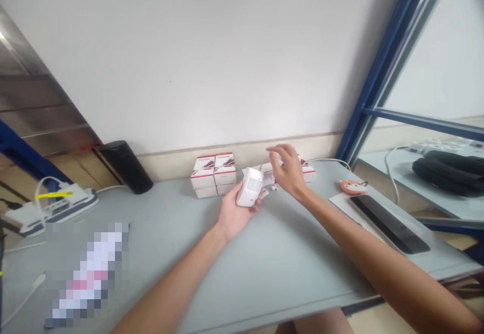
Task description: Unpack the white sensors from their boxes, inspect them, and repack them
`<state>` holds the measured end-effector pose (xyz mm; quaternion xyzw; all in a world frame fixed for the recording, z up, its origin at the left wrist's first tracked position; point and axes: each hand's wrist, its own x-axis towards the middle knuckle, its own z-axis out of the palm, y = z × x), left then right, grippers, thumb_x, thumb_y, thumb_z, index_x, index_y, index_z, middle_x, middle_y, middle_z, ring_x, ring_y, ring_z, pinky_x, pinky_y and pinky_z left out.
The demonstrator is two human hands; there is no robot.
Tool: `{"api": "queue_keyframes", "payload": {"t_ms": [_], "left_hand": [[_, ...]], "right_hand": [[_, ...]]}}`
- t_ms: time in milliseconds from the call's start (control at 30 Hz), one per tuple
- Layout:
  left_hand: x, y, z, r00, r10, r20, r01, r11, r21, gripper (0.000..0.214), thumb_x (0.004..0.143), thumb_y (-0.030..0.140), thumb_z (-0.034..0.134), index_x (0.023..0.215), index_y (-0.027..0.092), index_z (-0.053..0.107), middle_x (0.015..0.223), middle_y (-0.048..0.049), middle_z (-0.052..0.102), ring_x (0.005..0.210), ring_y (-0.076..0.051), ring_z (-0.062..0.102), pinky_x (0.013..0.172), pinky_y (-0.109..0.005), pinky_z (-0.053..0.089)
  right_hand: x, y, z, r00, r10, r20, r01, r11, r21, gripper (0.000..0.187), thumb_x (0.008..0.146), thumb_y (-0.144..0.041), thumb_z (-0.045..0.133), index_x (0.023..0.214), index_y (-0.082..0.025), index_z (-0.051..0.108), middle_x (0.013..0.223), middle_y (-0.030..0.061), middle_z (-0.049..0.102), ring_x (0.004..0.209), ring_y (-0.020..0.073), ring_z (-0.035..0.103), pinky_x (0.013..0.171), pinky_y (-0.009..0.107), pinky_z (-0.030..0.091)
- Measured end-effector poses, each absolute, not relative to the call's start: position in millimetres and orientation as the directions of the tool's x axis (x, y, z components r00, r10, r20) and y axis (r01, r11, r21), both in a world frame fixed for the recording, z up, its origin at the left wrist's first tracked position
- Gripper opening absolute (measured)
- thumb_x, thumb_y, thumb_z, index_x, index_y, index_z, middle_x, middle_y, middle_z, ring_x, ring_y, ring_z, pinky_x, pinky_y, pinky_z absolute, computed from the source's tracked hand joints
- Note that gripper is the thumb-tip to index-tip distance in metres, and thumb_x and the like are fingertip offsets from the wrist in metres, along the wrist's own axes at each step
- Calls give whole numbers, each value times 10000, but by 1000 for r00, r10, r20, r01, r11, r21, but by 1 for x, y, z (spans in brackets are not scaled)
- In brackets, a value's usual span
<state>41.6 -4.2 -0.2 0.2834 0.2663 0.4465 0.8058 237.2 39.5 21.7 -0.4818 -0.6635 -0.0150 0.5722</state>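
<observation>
Motion sensor gripped in L hand; R hand open by far boxes; I'd fear knuckle bump toppling them.

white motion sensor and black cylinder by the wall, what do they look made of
The white motion sensor looks like molded plastic: satin finish, rounded corners, even color. The black cylinder has a dull, soft sheen, suggesting matte plastic or coated metal; the look leaves that open.

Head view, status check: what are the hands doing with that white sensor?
Left hand cradling white motion sensor. Right hand open, empty, raised beside it. Stacked white-and-red boxes behind the sensor.
</observation>
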Motion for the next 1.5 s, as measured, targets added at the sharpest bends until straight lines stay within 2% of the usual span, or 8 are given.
{"api": "queue_keyframes", "payload": {"t_ms": [100, 200, 400, 533, 800, 1167, 1333, 1500], "left_hand": [[45, -8, 0, 455, 874, -169, -537, 421, 732, 359, 982, 420, 547, 1156, 135, 680, 919, -117, 717, 601, -148, 591, 531, -257, 442], [46, -14, 1, 491, 856, -160, -499, 427, 754, 360, 974, 441, 563, 1148, 152, 687, 957, -97, 702, 592, -126, 560, 491, -239, 415], [44, -19, 6, 560, 816, -140, -478, 457, 750, 406, 967, 469, 543, 1157, 146, 698, 1060, -130, 704, 595, -120, 538, 453, -232, 399], [42, -18, 10, 580, 794, -180, -435, 489, 756, 436, 970, 494, 516, 1192, 159, 683, 1072, -149, 726, 548, -117, 517, 422, -234, 366], [44, -18, 5, 706, 620, -342, -178, 623, 762, 497, 973, 542, 458, 1158, 136, 677, 957, -112, 698, 478, -111, 471, 385, -248, 368], [41, -16, 2, 677, 662, -321, -247, 615, 749, 484, 945, 500, 482, 1182, 114, 652, 920, -138, 695, 489, -132, 484, 424, -258, 350], [42, -16, -2, 678, 689, -256, -313, 587, 747, 449, 943, 418, 501, 1230, 97, 631, 938, -168, 695, 596, -185, 562, 575, -319, 448], [44, -16, -2, 662, 709, -243, -337, 572, 748, 426, 942, 392, 511, 1220, 94, 636, 931, -173, 692, 602, -188, 553, 603, -328, 436]], "right_hand": [[236, 16, 12, 68, 776, 627, 481, 525, -702, 377, 1047, -504, 459, 1163, -258, 721, 1062, 74, 691, 878, 220, 646, 842, 387, 529], [231, 3, 7, -33, 931, 364, 229, 362, -904, 450, 1027, -591, 464, 1243, -260, 680, 872, 17, 661, 674, 172, 581, 657, 324, 501], [230, 1, 18, -129, 973, 193, -133, 176, -976, 412, 947, -580, 611, 953, -197, 764, 740, 7, 594, 593, 137, 481, 538, 282, 372], [241, 10, 18, -104, 981, 162, -114, 150, -982, 427, 908, -610, 656, 897, -198, 767, 755, 18, 611, 598, 132, 423, 531, 277, 353], [330, 49, 28, 353, 907, 229, -336, 351, -874, 418, 812, -632, 759, 813, -234, 633, 720, -16, 518, 512, 109, 279, 418, 253, 267], [347, 53, 26, 295, 932, 209, -381, 315, -869, 451, 768, -585, 856, 1024, -242, 714, 773, -44, 536, 542, 78, 385, 476, 214, 439], [343, 55, 23, 405, 893, 195, -414, 369, -832, 520, 596, -547, 975, 880, -228, 678, 752, -60, 532, 535, 50, 382, 453, 175, 418], [343, 55, 25, 424, 869, 256, -415, 438, -797, 482, 667, -521, 944, 817, -240, 583, 791, -51, 571, 535, 56, 413, 471, 198, 427]]}}
